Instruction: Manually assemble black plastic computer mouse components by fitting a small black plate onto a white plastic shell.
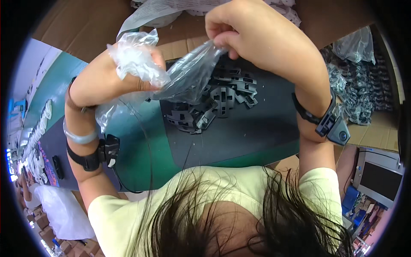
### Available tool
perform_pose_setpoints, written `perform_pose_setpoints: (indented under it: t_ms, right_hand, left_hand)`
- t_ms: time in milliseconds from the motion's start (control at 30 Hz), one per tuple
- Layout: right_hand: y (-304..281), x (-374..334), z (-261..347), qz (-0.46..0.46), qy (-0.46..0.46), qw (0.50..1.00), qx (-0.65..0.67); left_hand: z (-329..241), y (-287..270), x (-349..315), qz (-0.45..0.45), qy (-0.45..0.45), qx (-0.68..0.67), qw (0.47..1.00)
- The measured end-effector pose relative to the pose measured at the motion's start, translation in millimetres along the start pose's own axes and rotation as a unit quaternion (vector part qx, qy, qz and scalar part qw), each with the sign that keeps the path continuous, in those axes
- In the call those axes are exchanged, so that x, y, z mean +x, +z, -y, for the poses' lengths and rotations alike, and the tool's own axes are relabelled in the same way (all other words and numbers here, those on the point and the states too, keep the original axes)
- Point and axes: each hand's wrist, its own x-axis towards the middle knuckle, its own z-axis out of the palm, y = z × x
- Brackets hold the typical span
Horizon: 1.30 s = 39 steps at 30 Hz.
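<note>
A clear plastic bag is stretched between my two hands above the table. My left hand is closed around its bunched, crumpled end, and the film covers most of the fingers. With thumb and fingertips pinched, my right hand grips the other end, higher and farther right. Below the bag, several dark grey plastic parts with rectangular cutouts lie in a loose heap on a black mat. The bag hides part of the heap.
A large cardboard box holding white pieces stands at the far side. Another carton at right contains rows of dark parts and clear bags. The green tabletop shows left of the mat. A monitor is at lower right.
</note>
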Motion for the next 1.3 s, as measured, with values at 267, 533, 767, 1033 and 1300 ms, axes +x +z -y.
perform_pose_setpoints:
  t_ms: [267,533,767,1033,1300]
  right_hand:
    - [31,-65,-14,-0.001,-0.012,1.0,-0.012]
    - [82,-50,14,-0.14,-0.053,0.963,0.226]
    - [63,-89,3,-0.193,0.002,0.945,0.264]
    - [14,-260,-95,-0.222,0.321,0.855,-0.341]
    - [4,-181,-57,-0.363,0.354,0.858,0.077]
  left_hand:
    - [-5,49,-7,-0.029,0.093,0.196,0.976]
    - [7,98,33,-0.273,0.157,-0.259,0.913]
    - [12,114,62,-0.049,0.036,-0.479,0.876]
    - [23,94,62,-0.109,-0.018,-0.239,0.965]
    - [19,88,45,-0.156,0.056,-0.234,0.958]
